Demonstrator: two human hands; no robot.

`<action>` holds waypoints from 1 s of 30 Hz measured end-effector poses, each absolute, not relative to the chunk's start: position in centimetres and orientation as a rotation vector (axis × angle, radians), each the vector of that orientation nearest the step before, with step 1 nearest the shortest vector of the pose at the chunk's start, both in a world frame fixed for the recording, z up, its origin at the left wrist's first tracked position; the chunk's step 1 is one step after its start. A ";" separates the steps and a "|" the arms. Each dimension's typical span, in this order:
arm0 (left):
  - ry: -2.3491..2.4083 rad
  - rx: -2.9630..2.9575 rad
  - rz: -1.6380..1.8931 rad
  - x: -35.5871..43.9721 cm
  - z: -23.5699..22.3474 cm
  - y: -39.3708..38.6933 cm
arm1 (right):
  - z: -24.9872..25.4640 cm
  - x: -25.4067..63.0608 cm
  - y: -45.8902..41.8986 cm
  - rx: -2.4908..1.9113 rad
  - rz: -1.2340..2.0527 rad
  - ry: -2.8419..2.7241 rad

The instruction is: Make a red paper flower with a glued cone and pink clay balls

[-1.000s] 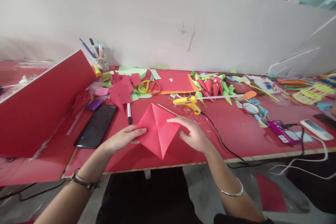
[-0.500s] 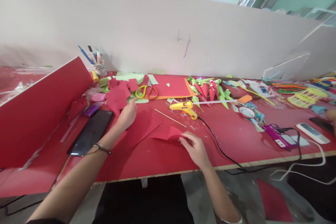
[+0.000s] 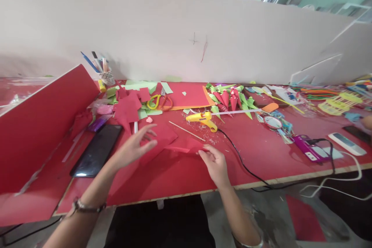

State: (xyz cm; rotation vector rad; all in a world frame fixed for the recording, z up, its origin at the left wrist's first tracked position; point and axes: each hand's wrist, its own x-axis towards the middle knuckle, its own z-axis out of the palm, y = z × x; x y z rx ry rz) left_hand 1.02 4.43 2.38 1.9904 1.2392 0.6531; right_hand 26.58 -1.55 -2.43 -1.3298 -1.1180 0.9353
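My right hand [image 3: 214, 164] pinches the right end of a folded piece of red paper [image 3: 186, 146] just over the table. My left hand [image 3: 136, 145] is empty, its fingers apart, above a red paper sheet [image 3: 162, 139]. Beyond that hand lie a small pink lump [image 3: 149, 119] and a white stick [image 3: 135, 127]. A thin wooden stick [image 3: 186, 130] rests behind the folded paper. The yellow glue gun [image 3: 203, 119] lies on its side farther back, a long clear glue stick [image 3: 238, 112] reaching right from it.
Scissors [image 3: 154, 102] and red and green paper scraps [image 3: 128, 106] lie at the back left. A phone [image 3: 97, 151] is beside my left forearm, near an upright red board [image 3: 43, 124]. Paper cones [image 3: 234, 99] lie behind the glue gun. A purple power strip [image 3: 310, 149] is at right.
My left hand has pulled back toward me from the paper scraps and its fingers have spread. The pink lump and white stick now show. My right hand still holds the red paper.
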 end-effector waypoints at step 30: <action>1.284 1.121 1.051 5.8 0.2 -0.5 | -1.1 18.5 -1.4 -1.158 1.293 -0.887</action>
